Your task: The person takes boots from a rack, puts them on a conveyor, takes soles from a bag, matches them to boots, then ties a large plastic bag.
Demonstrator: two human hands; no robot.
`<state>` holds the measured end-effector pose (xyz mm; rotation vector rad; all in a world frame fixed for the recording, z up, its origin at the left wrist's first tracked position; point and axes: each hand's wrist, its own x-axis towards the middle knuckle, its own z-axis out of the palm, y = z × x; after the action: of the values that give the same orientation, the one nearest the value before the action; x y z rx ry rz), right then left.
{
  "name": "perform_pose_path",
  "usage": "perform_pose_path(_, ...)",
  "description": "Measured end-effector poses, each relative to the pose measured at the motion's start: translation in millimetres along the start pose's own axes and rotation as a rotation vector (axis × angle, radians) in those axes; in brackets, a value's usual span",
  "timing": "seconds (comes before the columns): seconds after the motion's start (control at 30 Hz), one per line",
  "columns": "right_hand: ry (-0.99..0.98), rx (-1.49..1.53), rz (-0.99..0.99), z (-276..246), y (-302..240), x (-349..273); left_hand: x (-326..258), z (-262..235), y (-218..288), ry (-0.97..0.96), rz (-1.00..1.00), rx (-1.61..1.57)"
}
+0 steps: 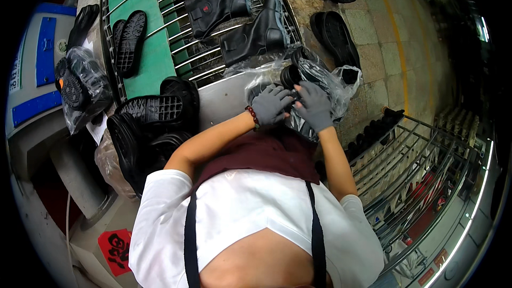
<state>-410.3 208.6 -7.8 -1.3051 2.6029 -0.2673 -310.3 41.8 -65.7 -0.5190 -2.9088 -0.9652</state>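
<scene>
Both my hands wear grey knit gloves. My left hand (pixel 271 104) and my right hand (pixel 313 105) grip a clear plastic bag (pixel 330 82) with a black boot (pixel 290 76) inside it, held over the edge of a steel worktable (pixel 226 101). A red bead bracelet sits on my left wrist. The fingers of the two hands meet at the bag's middle.
Two black boots (pixel 250 34) lie on a wire-rod conveyor (pixel 197 56) with a green belt (pixel 154 48). Several black boots pile at my left (pixel 154 112), one bagged (pixel 80 82). More boots lie on the stone floor (pixel 336 34). A wire rack (pixel 410 154) stands at right.
</scene>
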Motion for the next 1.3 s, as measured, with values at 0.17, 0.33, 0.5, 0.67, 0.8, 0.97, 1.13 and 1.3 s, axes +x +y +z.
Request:
perform_pose_path(0.17,-0.115,-0.326,0.021,18,40,15,-16,49,1,-0.202,-0.271,0.073)
perform_pose_path(0.33,0.062,-0.189,-0.547,1,78,-1,6,17,21,-0.063,-0.333,0.086)
perform_pose_path(0.5,-0.661,0.401,-0.355,-71,78,-81,-3,-16,65,-0.188,-0.107,-0.048)
perform_pose_path(0.67,-0.874,0.317,-0.001,20,186,-152,-30,35,86,-0.466,-0.492,0.058)
perform_pose_path(0.8,-0.964,0.038,0.08,34,172,-130,-37,47,90,-0.525,-0.719,-0.09)
perform_pose_path(0.97,-0.373,-0.09,-0.123,-73,66,-84,-58,37,73,-0.481,-0.747,-0.159)
perform_pose_path(1.13,-0.484,-0.128,-0.069,6,23,-22,-45,29,78,-0.506,-0.63,0.125)
perform_pose_path(1.3,-0.636,-0.002,0.076,28,37,-25,-61,22,77,-0.313,-0.554,0.179)
